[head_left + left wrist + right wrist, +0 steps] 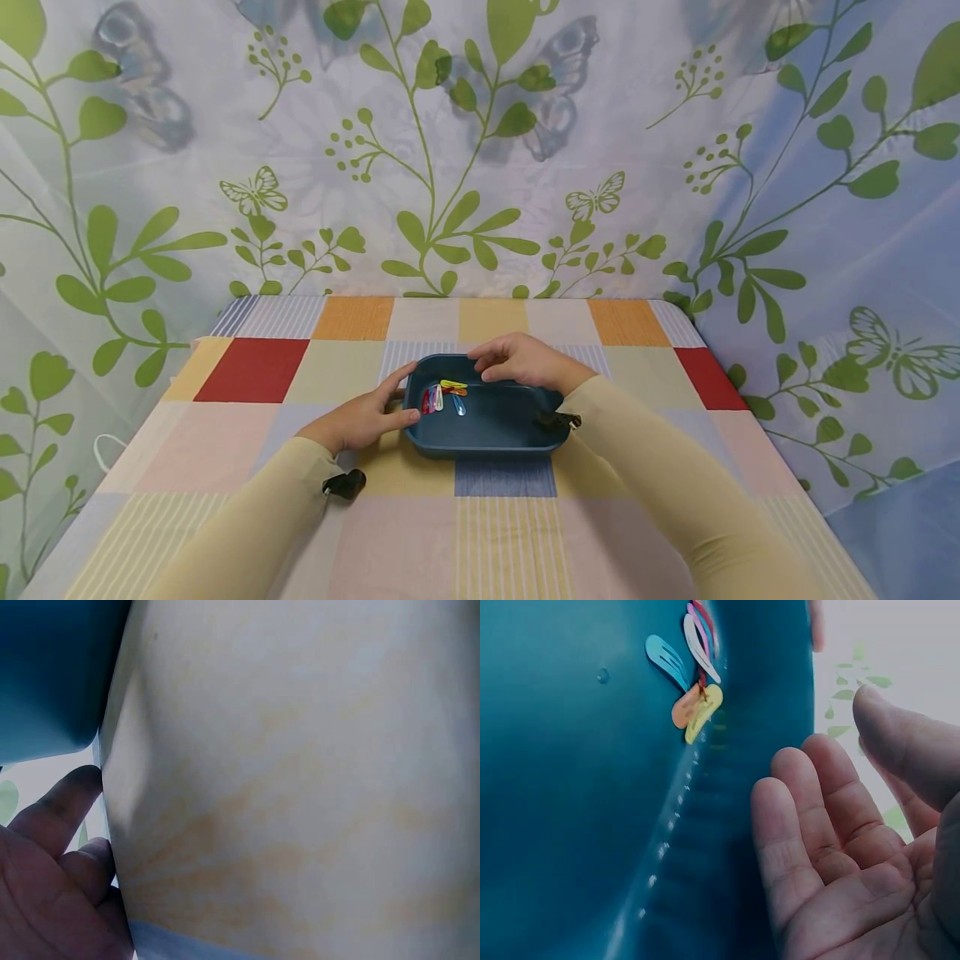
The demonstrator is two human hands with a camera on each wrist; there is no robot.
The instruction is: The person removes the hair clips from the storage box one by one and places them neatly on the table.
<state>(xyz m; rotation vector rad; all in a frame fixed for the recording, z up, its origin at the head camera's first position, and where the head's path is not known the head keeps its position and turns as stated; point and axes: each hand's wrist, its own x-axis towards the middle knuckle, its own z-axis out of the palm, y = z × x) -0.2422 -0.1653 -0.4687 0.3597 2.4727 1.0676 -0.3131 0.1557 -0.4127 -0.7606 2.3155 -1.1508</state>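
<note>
A dark blue tray (495, 422) holds several hair clips near its left end. In the right wrist view I make out a blue clip (666, 658), a white clip (696, 641), an orange clip (682, 711) and a yellow clip (705, 714); pink and red ones overlap beside the white one. My left hand (362, 419) rests at the tray's left side, thumb and fingers spread along the rim. Over the back rim hovers my right hand (521, 362), its fingers loosely bent and nothing held in them.
A patchwork cloth (390, 533) of coloured squares covers the table. Behind and at the sides hangs a curtain (465, 167) printed with leaves and butterflies. A white cord (105, 446) loops at the table's left edge.
</note>
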